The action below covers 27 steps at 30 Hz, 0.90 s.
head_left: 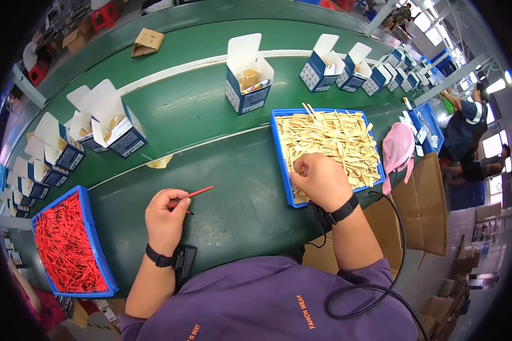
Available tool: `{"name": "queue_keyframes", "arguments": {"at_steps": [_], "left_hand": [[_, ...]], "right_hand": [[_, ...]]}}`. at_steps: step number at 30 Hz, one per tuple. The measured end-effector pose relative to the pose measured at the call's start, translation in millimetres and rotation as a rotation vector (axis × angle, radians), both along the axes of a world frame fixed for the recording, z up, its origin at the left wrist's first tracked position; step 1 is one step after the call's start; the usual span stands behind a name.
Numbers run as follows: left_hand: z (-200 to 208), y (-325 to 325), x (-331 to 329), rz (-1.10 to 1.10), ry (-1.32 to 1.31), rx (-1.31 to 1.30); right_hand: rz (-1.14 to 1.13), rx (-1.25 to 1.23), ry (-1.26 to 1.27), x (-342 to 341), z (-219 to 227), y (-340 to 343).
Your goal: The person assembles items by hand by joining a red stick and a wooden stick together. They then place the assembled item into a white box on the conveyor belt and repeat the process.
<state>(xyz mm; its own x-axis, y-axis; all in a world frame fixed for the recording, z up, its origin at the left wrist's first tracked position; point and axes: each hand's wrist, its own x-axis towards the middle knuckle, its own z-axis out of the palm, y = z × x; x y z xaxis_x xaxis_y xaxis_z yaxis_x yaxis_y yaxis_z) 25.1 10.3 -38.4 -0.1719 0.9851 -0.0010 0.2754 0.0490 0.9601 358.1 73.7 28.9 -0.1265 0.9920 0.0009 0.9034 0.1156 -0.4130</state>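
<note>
My left hand (165, 216) is closed around a thin red stick (201, 191) above the green work surface. A dark tip pokes out below the fingers, and I cannot tell if it is a second stick. My right hand (322, 181) reaches over the left part of a blue tray (278, 149) heaped with pale wooden pieces (330, 136), some of them flat and paddle-like. Its thumb and fingers are pinched together, and what they hold, if anything, is hidden. At the far left, a second blue tray (93, 241) is full of similar red sticks (68, 244).
Along the green belt (182, 91) stand blue-and-white boxes with lids up, one open box (247, 94) near the centre holding a round tan object. A pink mask-like item (398, 146) lies right of the wooden pieces. A black cable (403, 238) loops by my right arm. Co-workers stand at right.
</note>
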Motion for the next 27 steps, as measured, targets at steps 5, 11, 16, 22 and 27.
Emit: {"name": "queue_keyframes", "arguments": {"at_steps": [5, 11, 16, 22, 27], "left_hand": [[14, -3, -2, 0.006, 0.107, -0.024], [8, 9, 10, -0.001, -0.025, 0.001], [3, 10, 8, 0.013, -0.325, -0.097], [4, 12, 13, -0.068, -0.266, -0.05], [2, 21, 3, -0.052, -0.168, -0.042]], "right_hand": [[-0.001, 0.077, -0.007, -11, -11, -7], [-0.268, 0.119, 0.058, 4, 5, -7], [-0.235, 0.205, 0.348, -10, 11, -5], [0.218, 0.008, 0.502, -68, 4, -9], [0.547, 0.033, 0.437, -95, -34, 16]]}}
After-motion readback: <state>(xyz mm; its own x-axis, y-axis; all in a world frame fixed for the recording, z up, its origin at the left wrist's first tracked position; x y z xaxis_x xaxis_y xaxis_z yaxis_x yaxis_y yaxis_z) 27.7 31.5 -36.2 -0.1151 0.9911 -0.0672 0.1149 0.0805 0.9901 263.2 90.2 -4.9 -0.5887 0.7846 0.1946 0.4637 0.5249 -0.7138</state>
